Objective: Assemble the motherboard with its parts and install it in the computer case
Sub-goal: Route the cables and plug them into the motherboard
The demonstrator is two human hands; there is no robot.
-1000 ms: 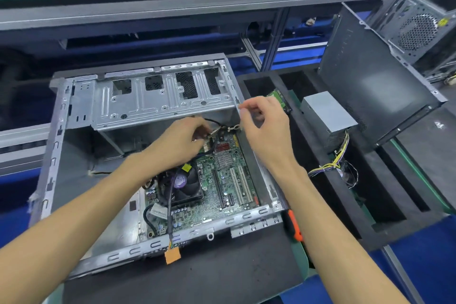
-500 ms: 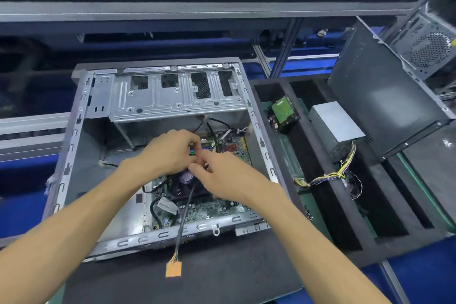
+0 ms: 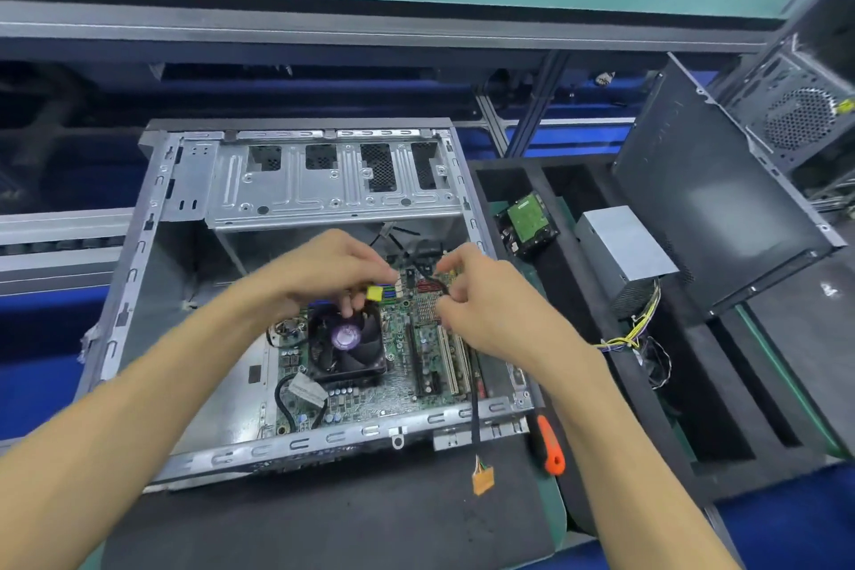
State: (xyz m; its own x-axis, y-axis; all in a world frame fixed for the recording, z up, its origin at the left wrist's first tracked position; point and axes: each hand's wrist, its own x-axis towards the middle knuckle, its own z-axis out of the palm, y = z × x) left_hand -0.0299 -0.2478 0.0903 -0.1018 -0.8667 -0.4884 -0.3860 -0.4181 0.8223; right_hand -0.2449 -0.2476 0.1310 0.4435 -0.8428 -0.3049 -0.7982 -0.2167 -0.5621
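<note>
The open metal computer case point(image 3: 152, 273) lies on a dark mat, with the green motherboard point(image 3: 416, 366) seated inside it. A black CPU fan point(image 3: 347, 340) sits on the board. My left hand point(image 3: 324, 273) hovers over the board's far edge and pinches a small yellow connector point(image 3: 374, 293). My right hand point(image 3: 481, 301) is beside it to the right and pinches a thin black cable point(image 3: 432, 278) near the heatsink. Another black cable point(image 3: 474, 421) hangs over the case's front rim and ends in an orange connector point(image 3: 482, 479).
An orange-handled screwdriver point(image 3: 548, 444) lies right of the case. A black foam tray point(image 3: 601, 384) holds a hard drive point(image 3: 527, 222) and a grey power supply point(image 3: 624, 255) with bundled wires. A dark side panel point(image 3: 721, 218) leans at the right, before another case point(image 3: 805, 106).
My right hand moved from the middle of the board to its right side and now pinches a black cable. The orange-tipped cable shifted right along the front rim. My left hand now holds a yellow connector.
</note>
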